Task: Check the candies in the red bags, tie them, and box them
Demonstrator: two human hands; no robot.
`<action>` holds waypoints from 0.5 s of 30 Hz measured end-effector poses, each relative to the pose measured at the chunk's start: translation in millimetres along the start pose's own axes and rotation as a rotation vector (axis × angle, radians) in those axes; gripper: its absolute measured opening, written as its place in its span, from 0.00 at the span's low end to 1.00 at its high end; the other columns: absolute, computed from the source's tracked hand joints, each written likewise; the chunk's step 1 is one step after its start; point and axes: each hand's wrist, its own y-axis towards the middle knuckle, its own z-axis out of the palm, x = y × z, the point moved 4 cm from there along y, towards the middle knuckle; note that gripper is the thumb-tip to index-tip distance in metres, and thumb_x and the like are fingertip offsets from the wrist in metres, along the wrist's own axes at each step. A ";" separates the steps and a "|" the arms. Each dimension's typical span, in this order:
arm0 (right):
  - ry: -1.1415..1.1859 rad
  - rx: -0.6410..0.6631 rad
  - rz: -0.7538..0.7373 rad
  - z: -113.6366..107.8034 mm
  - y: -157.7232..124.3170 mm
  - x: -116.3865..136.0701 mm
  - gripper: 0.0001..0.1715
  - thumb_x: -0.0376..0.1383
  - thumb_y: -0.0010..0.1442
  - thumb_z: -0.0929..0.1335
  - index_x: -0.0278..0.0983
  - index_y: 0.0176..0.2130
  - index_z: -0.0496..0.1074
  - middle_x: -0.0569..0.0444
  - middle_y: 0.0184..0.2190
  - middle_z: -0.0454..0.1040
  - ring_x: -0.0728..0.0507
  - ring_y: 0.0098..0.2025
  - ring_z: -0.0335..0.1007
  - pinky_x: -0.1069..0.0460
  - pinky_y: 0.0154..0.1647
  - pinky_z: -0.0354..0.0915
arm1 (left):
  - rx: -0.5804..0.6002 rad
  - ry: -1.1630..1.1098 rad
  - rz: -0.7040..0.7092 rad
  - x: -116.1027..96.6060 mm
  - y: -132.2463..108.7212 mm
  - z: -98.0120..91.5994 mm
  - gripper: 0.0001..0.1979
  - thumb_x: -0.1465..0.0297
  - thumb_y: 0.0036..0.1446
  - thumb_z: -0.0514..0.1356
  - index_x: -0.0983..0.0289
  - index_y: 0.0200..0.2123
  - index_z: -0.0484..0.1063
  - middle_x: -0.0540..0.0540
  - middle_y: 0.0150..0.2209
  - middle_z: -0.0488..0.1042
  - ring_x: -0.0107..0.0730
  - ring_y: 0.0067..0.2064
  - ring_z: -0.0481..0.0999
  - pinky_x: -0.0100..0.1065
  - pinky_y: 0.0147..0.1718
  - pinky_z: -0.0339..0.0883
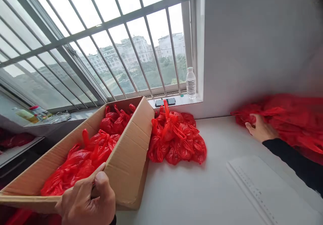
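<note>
"From the head view, where's the left hand (88,198)?"

"Clamped on the near rim of the box (130,157), which has red bags (88,161) inside."

"And the right hand (263,129)?"

"At the left end of a red heap (295,117) by the wall (252,33). It's blurred, so I can't tell whether its fingers are closed on anything."

"What's between the hands?"

"A red pile (176,137) on the worktop (176,191), just beside the box. Behind that, a phone (165,102) and an upright bottle (191,83) on the sill (183,99)."

A clear bottle (191,84) stands near a dark phone (172,101) on the sill (181,100) of a barred window (123,18).
</note>
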 end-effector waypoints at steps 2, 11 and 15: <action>0.046 0.120 -0.108 26.2 -24.2 29.3 0.21 0.45 0.66 0.66 0.42 0.56 0.69 0.47 0.38 0.79 0.40 0.35 0.75 0.45 0.39 0.68 | -0.061 0.172 0.123 -6.0 -6.6 -3.3 0.06 0.70 0.57 0.61 0.61 0.29 0.77 0.55 0.23 0.73 0.42 0.30 0.68 0.44 0.42 0.62; 0.099 0.220 -0.509 98.2 -114.8 223.1 0.42 0.56 0.65 0.63 0.38 0.69 0.57 0.41 0.58 0.69 0.33 0.59 0.65 0.41 0.59 0.61 | 0.007 0.110 0.064 -22.5 -7.9 -11.1 0.11 0.69 0.63 0.59 0.62 0.43 0.82 0.59 0.35 0.80 0.46 0.40 0.74 0.49 0.52 0.64; 0.048 0.203 -0.500 108.6 -109.4 272.5 0.40 0.53 0.64 0.68 0.39 0.67 0.59 0.41 0.60 0.67 0.31 0.61 0.62 0.36 0.59 0.62 | -0.148 -0.081 0.083 -59.9 -38.4 -26.6 0.16 0.75 0.58 0.63 0.59 0.49 0.79 0.61 0.50 0.76 0.51 0.55 0.73 0.54 0.60 0.60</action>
